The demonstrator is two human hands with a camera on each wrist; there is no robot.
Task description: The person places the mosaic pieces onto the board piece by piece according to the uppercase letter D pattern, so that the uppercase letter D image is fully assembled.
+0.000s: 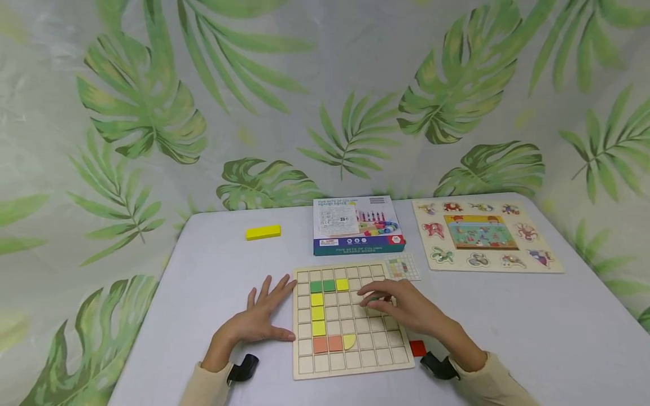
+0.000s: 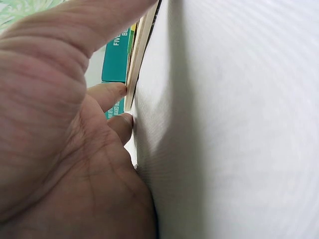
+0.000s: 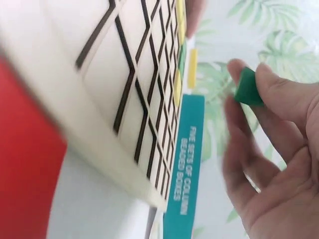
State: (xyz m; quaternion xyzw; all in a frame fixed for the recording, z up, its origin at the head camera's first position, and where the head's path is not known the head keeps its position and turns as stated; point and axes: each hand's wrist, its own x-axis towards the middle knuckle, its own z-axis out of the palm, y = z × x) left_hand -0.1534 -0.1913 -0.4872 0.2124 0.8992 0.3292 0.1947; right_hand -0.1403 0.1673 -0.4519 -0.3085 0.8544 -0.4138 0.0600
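Observation:
A wooden grid board (image 1: pixel 335 363) lies on the table with coloured tiles in some cells. Along its upper row sit two green tiles (image 1: pixel 322 286) and a yellow tile (image 1: pixel 342 284). Several yellow tiles (image 1: pixel 317 313) run down the left, above two orange-red tiles (image 1: pixel 327 344) and a yellow quarter-round tile (image 1: pixel 349 341). My left hand (image 1: pixel 256 321) is spread flat beside the board, thumb and fingertips at its left edge. Over the board's right side, my right hand (image 1: pixel 406 304) pinches a small green tile (image 3: pixel 248 88) between thumb and fingers, raised above the cells.
Behind the board stands a bead game box (image 1: pixel 359 248), with a small pattern card (image 1: pixel 403 267) near it. A sea-animal puzzle board (image 1: pixel 487 262) lies at the right. A yellow block stack (image 1: pixel 263 232) sits back left; a red piece (image 1: pixel 418 348) is by the board's right edge.

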